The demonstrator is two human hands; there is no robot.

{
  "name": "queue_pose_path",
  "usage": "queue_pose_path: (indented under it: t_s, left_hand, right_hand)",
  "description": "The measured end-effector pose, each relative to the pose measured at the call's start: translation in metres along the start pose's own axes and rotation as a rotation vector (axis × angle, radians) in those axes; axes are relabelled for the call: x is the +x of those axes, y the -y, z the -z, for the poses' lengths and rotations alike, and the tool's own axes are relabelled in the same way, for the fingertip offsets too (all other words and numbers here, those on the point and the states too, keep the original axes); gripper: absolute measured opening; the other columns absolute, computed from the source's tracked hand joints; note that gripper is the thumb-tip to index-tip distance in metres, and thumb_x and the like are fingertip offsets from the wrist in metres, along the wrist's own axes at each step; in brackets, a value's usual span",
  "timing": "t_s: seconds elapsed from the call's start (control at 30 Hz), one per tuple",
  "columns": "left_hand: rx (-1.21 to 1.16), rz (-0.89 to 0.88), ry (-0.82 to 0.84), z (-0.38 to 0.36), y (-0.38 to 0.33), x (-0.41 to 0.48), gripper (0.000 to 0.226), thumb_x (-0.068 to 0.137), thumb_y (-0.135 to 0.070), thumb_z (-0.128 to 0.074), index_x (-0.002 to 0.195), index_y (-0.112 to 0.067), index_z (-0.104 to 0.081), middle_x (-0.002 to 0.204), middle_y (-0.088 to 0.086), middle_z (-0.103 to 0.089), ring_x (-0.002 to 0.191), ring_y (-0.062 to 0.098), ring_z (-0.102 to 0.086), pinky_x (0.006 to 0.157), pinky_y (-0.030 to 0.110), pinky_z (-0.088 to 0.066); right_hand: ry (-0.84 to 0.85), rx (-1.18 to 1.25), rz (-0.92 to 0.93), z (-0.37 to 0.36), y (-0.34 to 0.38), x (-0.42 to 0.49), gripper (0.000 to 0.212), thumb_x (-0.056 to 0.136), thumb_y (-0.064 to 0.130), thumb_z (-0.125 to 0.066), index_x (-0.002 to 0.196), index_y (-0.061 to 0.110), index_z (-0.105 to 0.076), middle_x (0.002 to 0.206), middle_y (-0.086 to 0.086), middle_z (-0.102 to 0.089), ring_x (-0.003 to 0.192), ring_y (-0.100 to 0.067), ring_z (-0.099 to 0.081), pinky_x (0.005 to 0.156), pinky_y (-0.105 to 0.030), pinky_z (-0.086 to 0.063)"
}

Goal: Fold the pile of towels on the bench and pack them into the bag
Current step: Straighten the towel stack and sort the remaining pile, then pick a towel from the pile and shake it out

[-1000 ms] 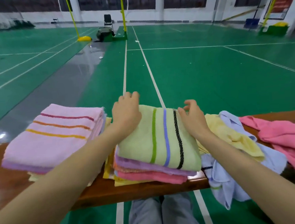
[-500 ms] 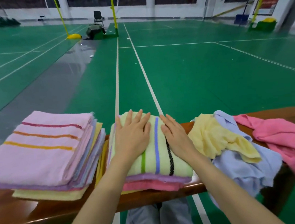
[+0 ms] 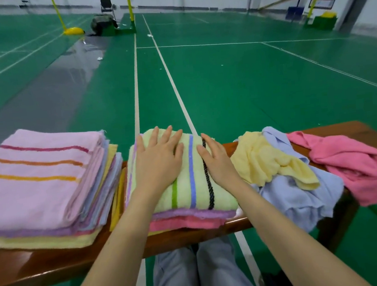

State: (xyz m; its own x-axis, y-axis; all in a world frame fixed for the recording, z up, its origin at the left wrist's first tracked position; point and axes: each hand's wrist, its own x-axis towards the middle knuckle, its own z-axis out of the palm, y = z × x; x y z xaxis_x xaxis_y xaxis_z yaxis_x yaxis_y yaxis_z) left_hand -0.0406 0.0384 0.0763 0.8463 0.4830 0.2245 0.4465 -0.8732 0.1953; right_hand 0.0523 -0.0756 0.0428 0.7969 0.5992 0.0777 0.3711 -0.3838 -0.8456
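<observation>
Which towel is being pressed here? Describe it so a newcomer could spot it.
On the wooden bench, a short folded stack sits between the taller pink-topped stack and the loose heap of unfolded towels. Its top towel is the one, under the left hand and right hand: pale green with green, blue and black stripes.

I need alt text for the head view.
Left hand and right hand press flat on a folded green striped towel topping a stack on a bench. Another folded stack lies left; a yellow towel, blue towel and pink towel lie crumpled right.
</observation>
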Motion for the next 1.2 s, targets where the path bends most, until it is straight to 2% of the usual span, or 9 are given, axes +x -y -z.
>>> queue_pose_path:
  t_s: [0.47, 0.63, 0.7, 0.77, 0.83, 0.93, 1.03, 1.1, 1.2]
  left_hand:
    - [0.000, 0.042, 0.023, 0.003, 0.005, 0.002, 0.047, 0.100, -0.041, -0.015, 0.147, -0.039, -0.015, 0.157, -0.012, -0.011, 0.146, 0.013, -0.001, 0.116, 0.046, 0.005]
    - [0.009, 0.015, 0.070, 0.007, 0.007, -0.003, 0.048, 0.101, -0.040, -0.014, 0.148, -0.039, -0.011, 0.157, -0.012, -0.008, 0.146, 0.014, 0.002, 0.115, 0.045, 0.007]
    - [0.001, 0.047, 0.120, 0.012, 0.007, -0.001, 0.047, 0.101, -0.040, -0.014, 0.148, -0.037, -0.013, 0.157, -0.010, -0.010, 0.146, 0.015, 0.000, 0.115, 0.047, 0.007]
    - [-0.001, 0.078, 0.111, 0.018, -0.002, 0.004, 0.046, 0.102, -0.035, -0.020, 0.147, -0.030, -0.024, 0.156, -0.005, -0.021, 0.145, 0.019, -0.007, 0.114, 0.051, 0.003]
    - [-0.032, 0.046, 0.009, 0.023, -0.025, 0.008, 0.038, 0.100, -0.025, -0.031, 0.135, -0.019, -0.045, 0.145, 0.000, -0.041, 0.141, 0.020, -0.023, 0.113, 0.050, -0.006]
    - [-0.105, -0.179, -0.070, 0.019, -0.079, 0.009, 0.028, 0.095, -0.018, -0.044, 0.116, -0.017, -0.061, 0.129, -0.003, -0.056, 0.131, 0.018, -0.037, 0.111, 0.040, -0.015]
    - [-0.230, -0.279, 0.059, -0.002, -0.132, 0.016, 0.027, 0.089, -0.016, -0.050, 0.111, -0.021, -0.065, 0.122, 0.000, -0.061, 0.115, 0.024, -0.053, 0.093, 0.033, -0.038]
    - [-0.278, -0.282, 0.197, -0.023, -0.159, 0.021, 0.036, 0.086, -0.015, -0.054, 0.122, -0.021, -0.057, 0.127, 0.002, -0.056, 0.115, 0.024, -0.053, 0.083, 0.031, -0.041]
    - [-0.345, -0.251, 0.385, -0.054, -0.177, 0.021, 0.066, 0.081, -0.015, -0.063, 0.139, -0.015, -0.032, 0.132, 0.012, -0.042, 0.117, 0.032, -0.048, 0.087, 0.039, -0.044]
  right_hand:
    - [0.034, -0.050, -0.024, -0.004, 0.007, 0.005, 0.049, 0.096, 0.053, -0.029, 0.143, 0.040, -0.023, 0.154, 0.000, -0.016, 0.137, -0.019, -0.029, 0.108, -0.045, -0.028]
    - [0.130, -0.036, 0.042, 0.010, -0.002, -0.001, 0.055, 0.095, 0.057, -0.023, 0.146, 0.043, -0.011, 0.158, 0.008, -0.001, 0.145, -0.013, 0.000, 0.114, -0.041, -0.013]
    - [0.123, -0.055, 0.057, 0.028, -0.012, -0.006, 0.055, 0.095, 0.057, -0.022, 0.147, 0.041, -0.010, 0.159, 0.007, -0.002, 0.145, -0.010, 0.003, 0.115, -0.038, -0.010]
    - [0.012, -0.009, 0.034, 0.052, -0.022, -0.013, 0.054, 0.097, 0.051, -0.026, 0.148, 0.034, -0.018, 0.158, 0.004, -0.011, 0.145, -0.010, -0.005, 0.114, -0.033, -0.011]
    - [-0.131, 0.065, -0.002, 0.080, -0.030, -0.019, 0.050, 0.100, 0.042, -0.029, 0.145, 0.023, -0.029, 0.154, 0.003, -0.026, 0.142, -0.010, -0.019, 0.112, -0.025, -0.015]
    - [-0.234, 0.090, -0.078, 0.114, -0.042, -0.027, 0.042, 0.102, 0.031, -0.028, 0.136, 0.013, -0.044, 0.142, -0.002, -0.044, 0.121, -0.007, -0.039, 0.097, -0.016, -0.022]
    - [-0.307, 0.027, -0.104, 0.134, -0.058, -0.035, 0.038, 0.102, 0.025, -0.028, 0.127, 0.009, -0.052, 0.131, -0.006, -0.052, 0.111, -0.012, -0.044, 0.092, -0.022, -0.028]
    - [-0.342, -0.036, -0.098, 0.143, -0.072, -0.038, 0.035, 0.101, 0.018, -0.032, 0.124, 0.003, -0.054, 0.129, -0.012, -0.054, 0.113, -0.019, -0.047, 0.094, -0.027, -0.031]
    - [-0.341, -0.138, -0.134, 0.150, -0.097, -0.043, 0.036, 0.098, 0.016, -0.042, 0.130, 0.001, -0.047, 0.135, -0.016, -0.049, 0.123, -0.028, -0.045, 0.097, -0.030, -0.032]
